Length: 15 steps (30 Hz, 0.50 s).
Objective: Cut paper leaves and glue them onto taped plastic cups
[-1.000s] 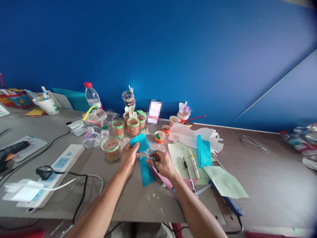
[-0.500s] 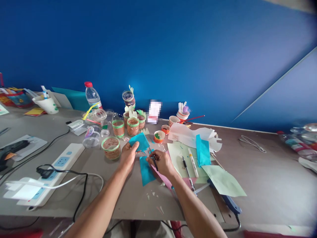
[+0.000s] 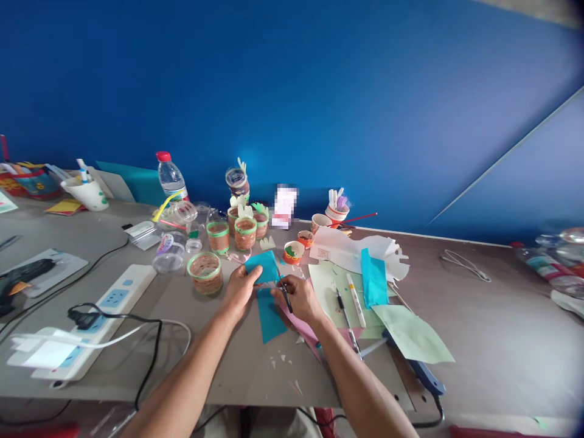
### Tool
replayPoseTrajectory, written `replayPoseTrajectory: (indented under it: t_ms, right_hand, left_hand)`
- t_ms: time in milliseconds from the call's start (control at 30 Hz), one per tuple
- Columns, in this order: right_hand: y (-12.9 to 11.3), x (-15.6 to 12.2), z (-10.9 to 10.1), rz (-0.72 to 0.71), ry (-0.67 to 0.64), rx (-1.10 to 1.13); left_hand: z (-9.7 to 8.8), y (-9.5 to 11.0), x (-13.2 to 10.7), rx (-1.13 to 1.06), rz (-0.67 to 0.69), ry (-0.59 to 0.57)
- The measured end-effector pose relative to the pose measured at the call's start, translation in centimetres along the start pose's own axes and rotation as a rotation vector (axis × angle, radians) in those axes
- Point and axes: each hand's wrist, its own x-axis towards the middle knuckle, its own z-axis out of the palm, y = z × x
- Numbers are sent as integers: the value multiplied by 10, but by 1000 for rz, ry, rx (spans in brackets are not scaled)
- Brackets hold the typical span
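Bright, even, diffuse light; no hard shadows on the table (image 3: 493, 316). The wall (image 3: 319, 91) is paler, washed lilac, far right of the bottle (image 3: 170, 173), and deeper blue above the bottle. Left hand (image 3: 239, 291) and right hand (image 3: 298, 298), below-right of bottle: sharp, no motion blur. Pixelated patch (image 3: 285, 207) right of bottle. Far right of bottle: frame corners smeared and dark.

We are at a craft-room bench (image 3: 479, 340) set against a deep blue wall (image 3: 319, 91). Cut sheets of coloured paper (image 3: 413, 340) lie right of our right grip (image 3: 296, 298) and snippets (image 3: 283, 360) below it. That grip holds scissors (image 3: 285, 296) at the teal paper (image 3: 262, 267) pinched in our left grip (image 3: 239, 291). Yarn-wrapped cups (image 3: 205, 272) stand just beyond. A glue gun (image 3: 20, 275) and a power strip (image 3: 114, 298) lie well to the left.
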Motion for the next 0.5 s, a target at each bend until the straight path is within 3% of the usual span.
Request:
replayPoseTrajectory:
  t_ms: [500]
  right_hand:
    - [-5,-2,-3,-7,-12,31]
  left_hand:
    - [0,0,0,-45,-30,-25]
